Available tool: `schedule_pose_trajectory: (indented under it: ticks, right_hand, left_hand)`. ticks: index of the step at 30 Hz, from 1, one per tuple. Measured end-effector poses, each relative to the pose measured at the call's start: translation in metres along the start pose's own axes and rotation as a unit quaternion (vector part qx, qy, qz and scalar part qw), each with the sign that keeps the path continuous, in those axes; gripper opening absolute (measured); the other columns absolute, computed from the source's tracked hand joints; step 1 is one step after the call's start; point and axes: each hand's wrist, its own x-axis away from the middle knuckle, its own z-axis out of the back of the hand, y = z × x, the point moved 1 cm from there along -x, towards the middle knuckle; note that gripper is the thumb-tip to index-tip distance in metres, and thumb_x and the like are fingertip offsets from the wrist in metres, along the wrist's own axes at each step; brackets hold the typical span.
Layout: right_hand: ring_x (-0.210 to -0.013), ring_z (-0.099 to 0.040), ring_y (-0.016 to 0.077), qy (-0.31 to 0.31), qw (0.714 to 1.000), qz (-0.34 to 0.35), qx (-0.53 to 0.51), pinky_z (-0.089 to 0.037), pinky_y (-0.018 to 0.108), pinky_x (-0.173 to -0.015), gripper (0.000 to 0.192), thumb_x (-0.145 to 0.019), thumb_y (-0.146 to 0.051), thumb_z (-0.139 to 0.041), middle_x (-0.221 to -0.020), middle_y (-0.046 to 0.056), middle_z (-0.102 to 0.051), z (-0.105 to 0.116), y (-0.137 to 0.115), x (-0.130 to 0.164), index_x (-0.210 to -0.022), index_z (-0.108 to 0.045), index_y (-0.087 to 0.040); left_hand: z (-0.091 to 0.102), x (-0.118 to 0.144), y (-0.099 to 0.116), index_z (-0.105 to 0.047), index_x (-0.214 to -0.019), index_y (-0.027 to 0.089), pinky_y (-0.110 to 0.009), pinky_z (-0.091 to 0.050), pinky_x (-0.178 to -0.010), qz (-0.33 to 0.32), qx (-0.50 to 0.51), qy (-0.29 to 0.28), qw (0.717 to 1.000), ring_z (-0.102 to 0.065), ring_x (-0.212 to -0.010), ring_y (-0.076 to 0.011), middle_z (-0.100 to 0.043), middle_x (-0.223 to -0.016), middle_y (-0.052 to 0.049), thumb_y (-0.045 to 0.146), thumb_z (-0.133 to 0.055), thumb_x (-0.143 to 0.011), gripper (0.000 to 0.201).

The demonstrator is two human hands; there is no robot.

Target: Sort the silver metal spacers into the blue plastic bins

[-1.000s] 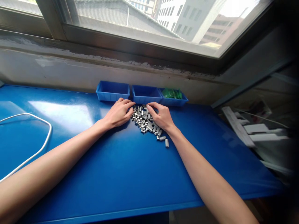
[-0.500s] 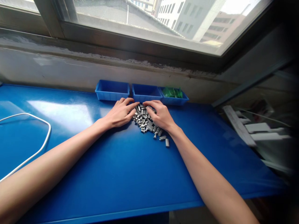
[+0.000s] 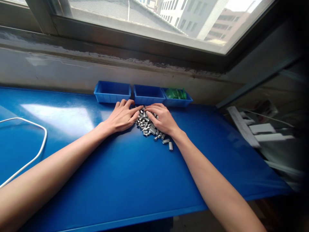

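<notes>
A heap of small silvery metal fasteners (image 3: 146,125), some of them hex-sided cylinders, lies on the blue tabletop (image 3: 125,180). My left hand (image 3: 122,116) rests against the heap's left side, fingers spread, the index finger reaching over its far edge. Over the right part of the heap lies my right hand (image 3: 162,118), its fingers stretched out and pointing left. The fingertips of both hands almost meet at the back. Some pieces are hidden beneath the hands. One hex piece (image 3: 171,146) sits apart at the near right, close to my right wrist.
Three blue bins stand along the wall: a left bin (image 3: 112,97), a middle bin (image 3: 149,100), and a right bin (image 3: 180,102) holding a green plastic bag (image 3: 175,93). A white cable (image 3: 43,141) curves across the table's left. White parts (image 3: 265,132) lie beyond the right edge.
My right hand has shifted left across the heap, bringing its fingertips nearer the left hand's. The left hand stays at the heap's left side. The whole view has shifted slightly.
</notes>
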Motion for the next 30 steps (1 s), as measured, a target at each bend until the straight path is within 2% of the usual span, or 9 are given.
schedule_pose_trajectory:
  ticks: [5, 7, 12, 16, 21, 25, 30]
  right_hand:
    - [-0.126, -0.063, 0.0326, 0.014, 0.999, -0.019, 0.030, -0.049, 0.051, -0.113, 0.033, -0.105, -0.037, -0.053, -0.124, 0.012, -0.079, -0.0014, -0.0035, -0.0009, -0.118, -0.079, -0.022]
    - [-0.128, -0.062, 0.0327, 0.009, 1.000, -0.014, 0.020, -0.048, 0.051, -0.114, 0.034, -0.105, -0.038, -0.054, -0.127, 0.012, -0.078, -0.0028, -0.0040, -0.0011, -0.120, -0.079, -0.021]
    - [-0.125, -0.064, 0.0330, 0.006, 1.000, -0.023, 0.003, -0.049, 0.051, -0.113, 0.035, -0.105, -0.039, -0.054, -0.120, 0.010, -0.082, -0.0029, -0.0045, 0.0001, -0.115, -0.082, -0.021]
    - [-0.128, -0.062, 0.0337, 0.009, 1.000, -0.022, 0.000, -0.048, 0.053, -0.115, 0.037, -0.105, -0.041, -0.052, -0.127, 0.009, -0.080, -0.0021, -0.0055, -0.0001, -0.120, -0.081, -0.022]
    - [-0.145, -0.050, 0.0371, -0.048, 0.999, -0.020, 0.000, -0.038, 0.059, -0.123, 0.045, -0.107, -0.046, -0.049, -0.141, 0.008, -0.074, -0.0073, -0.0060, -0.0037, -0.138, -0.072, -0.024]
    - [-0.151, -0.044, 0.0394, -0.083, 0.996, -0.019, -0.004, -0.033, 0.063, -0.124, 0.045, -0.106, -0.048, -0.050, -0.146, 0.006, -0.071, -0.0092, -0.0061, -0.0067, -0.140, -0.071, -0.027]
    - [-0.140, -0.053, 0.0371, -0.061, 0.998, -0.008, 0.031, -0.038, 0.059, -0.120, 0.044, -0.109, -0.046, -0.045, -0.141, 0.008, -0.074, -0.0085, -0.0086, -0.0092, -0.134, -0.073, -0.024]
  left_hand:
    - [0.0004, -0.0016, 0.0032, -0.063, -0.152, 0.033, -0.057, -0.043, -0.111, 0.019, -0.001, 0.009, 1.000, -0.051, -0.119, -0.0338, -0.056, -0.136, -0.013, 0.042, -0.035, -0.110, 0.051]
    - [0.0003, -0.0026, 0.0040, -0.060, -0.154, 0.034, -0.059, -0.042, -0.111, 0.021, 0.005, 0.006, 1.000, -0.051, -0.120, -0.0358, -0.056, -0.136, -0.014, 0.043, -0.035, -0.110, 0.051]
    - [0.0000, -0.0035, 0.0050, -0.068, -0.145, 0.030, -0.057, -0.043, -0.110, 0.038, 0.002, 0.012, 0.999, -0.052, -0.121, -0.0358, -0.056, -0.136, -0.014, 0.042, -0.035, -0.110, 0.049]
    - [0.0004, -0.0028, 0.0060, -0.063, -0.151, 0.032, -0.058, -0.043, -0.111, 0.041, 0.006, 0.018, 0.999, -0.052, -0.123, -0.0365, -0.054, -0.141, -0.014, 0.044, -0.037, -0.110, 0.050]
    - [0.0010, -0.0030, 0.0046, -0.057, -0.156, 0.025, -0.054, -0.045, -0.111, 0.044, 0.016, 0.024, 0.999, -0.053, -0.122, -0.0346, -0.057, -0.138, -0.016, 0.041, -0.031, -0.111, 0.054]
    - [0.0005, -0.0023, 0.0034, -0.058, -0.155, 0.023, -0.052, -0.044, -0.114, 0.047, 0.033, 0.036, 0.998, -0.054, -0.122, -0.0323, -0.058, -0.138, -0.015, 0.036, -0.030, -0.110, 0.054]
    - [-0.0003, -0.0010, 0.0036, -0.065, -0.148, 0.023, -0.054, -0.044, -0.114, 0.058, 0.041, 0.040, 0.997, -0.054, -0.123, -0.0326, -0.060, -0.136, -0.014, 0.036, -0.032, -0.110, 0.051]
